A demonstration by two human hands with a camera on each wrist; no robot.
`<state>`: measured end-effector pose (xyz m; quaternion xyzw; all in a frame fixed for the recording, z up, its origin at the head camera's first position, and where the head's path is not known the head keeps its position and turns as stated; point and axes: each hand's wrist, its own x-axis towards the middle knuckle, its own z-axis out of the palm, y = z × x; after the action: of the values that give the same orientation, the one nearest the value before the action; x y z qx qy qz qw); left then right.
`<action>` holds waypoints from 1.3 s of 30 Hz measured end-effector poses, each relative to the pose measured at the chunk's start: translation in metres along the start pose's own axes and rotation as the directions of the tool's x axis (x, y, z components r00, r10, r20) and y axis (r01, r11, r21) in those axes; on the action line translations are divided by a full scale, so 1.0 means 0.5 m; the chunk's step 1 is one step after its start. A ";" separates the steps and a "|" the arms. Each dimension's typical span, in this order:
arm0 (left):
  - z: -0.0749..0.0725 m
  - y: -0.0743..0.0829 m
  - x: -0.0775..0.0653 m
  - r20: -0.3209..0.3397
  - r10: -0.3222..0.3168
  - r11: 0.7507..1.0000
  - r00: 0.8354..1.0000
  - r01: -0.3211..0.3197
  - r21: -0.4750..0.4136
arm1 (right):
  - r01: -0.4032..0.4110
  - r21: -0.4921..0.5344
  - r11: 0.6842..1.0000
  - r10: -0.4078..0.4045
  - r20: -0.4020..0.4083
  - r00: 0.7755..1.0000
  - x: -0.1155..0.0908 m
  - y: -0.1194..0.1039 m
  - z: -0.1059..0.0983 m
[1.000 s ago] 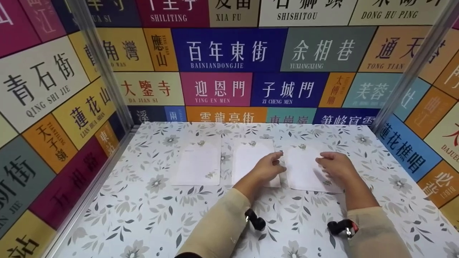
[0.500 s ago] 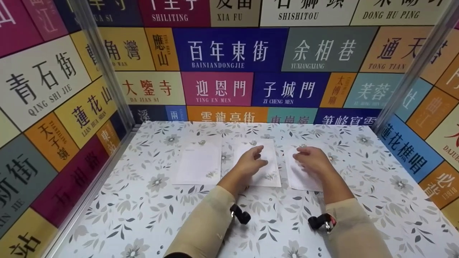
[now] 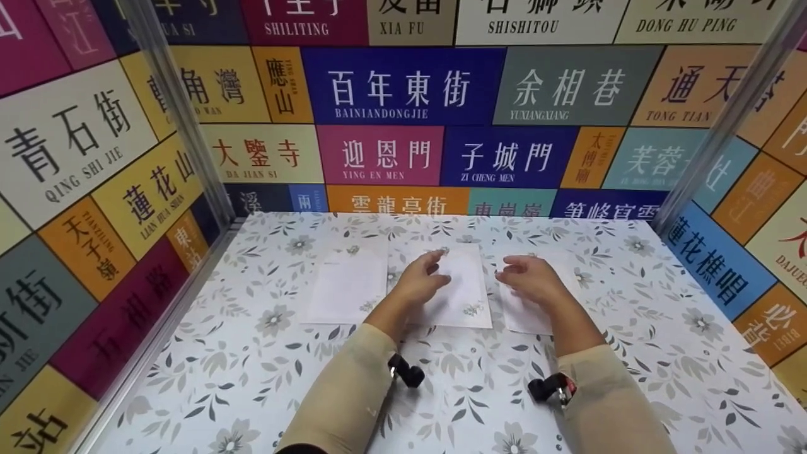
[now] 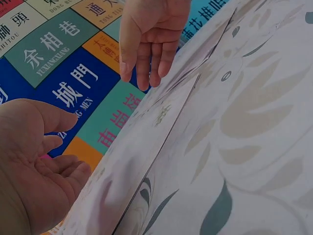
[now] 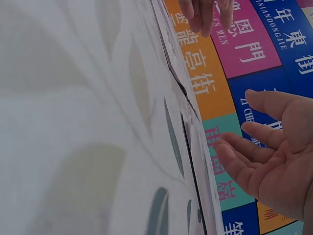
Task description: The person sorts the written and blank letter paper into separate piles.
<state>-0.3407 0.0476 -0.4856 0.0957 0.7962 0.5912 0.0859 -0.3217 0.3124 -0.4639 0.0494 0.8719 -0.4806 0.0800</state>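
Three white paper sheets with small flower prints lie flat in a row: a left sheet [image 3: 347, 287], a middle sheet [image 3: 463, 290] and a right sheet [image 3: 520, 312]. Over the left part of the middle sheet hovers my left hand [image 3: 416, 280], fingers loosely bent and holding nothing. My right hand [image 3: 536, 280] is above the right sheet and hides much of it, its fingers also relaxed. In the left wrist view a gap shows between the left hand [image 4: 44, 166] and the sheet [image 4: 142, 142] under it. The right wrist view shows the right hand [image 5: 279, 152] with bare fingers.
The sheets lie on a table covered with a floral cloth [image 3: 271, 384]. Walls of colourful street-name panels [image 3: 403, 88] rise at the back and both sides. Clear corner posts [image 3: 195, 126] stand at the back left and right. A small black device [image 3: 406, 372] sits at each wrist.
Both hands have moved left above the sheets. The left one went from the middle sheet's right edge to its left part, the right one from the right sheet's right side toward its left.
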 end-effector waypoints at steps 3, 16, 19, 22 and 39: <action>-0.019 -0.006 0.002 -0.018 -0.023 1.000 1.000 0.023 -0.002 | -0.011 0.028 1.000 0.010 0.012 1.000 0.005 -0.008 0.012; -0.105 -0.021 -0.012 -0.058 -0.253 0.962 0.966 0.244 -0.122 | -0.028 -0.045 0.999 0.031 0.055 0.998 0.021 -0.045 0.057; -0.105 -0.026 -0.013 -0.017 -0.220 0.972 0.975 0.218 -0.086 | -0.022 -0.094 0.995 0.030 0.087 0.996 0.022 -0.039 0.060; -0.103 -0.036 -0.015 0.037 -0.152 0.988 0.988 0.153 -0.018 | 0.013 -0.114 0.993 0.003 0.139 0.990 0.019 -0.028 0.061; -0.083 -0.051 -0.026 0.245 -0.084 0.766 0.966 -0.095 0.636 | 0.210 -0.466 0.859 -0.047 0.338 0.940 0.003 -0.014 0.077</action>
<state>-0.3398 -0.0014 -0.4977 0.1979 0.9316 0.2657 0.1497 -0.3208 0.2763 -0.4784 -0.1090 0.9429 -0.2468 0.1952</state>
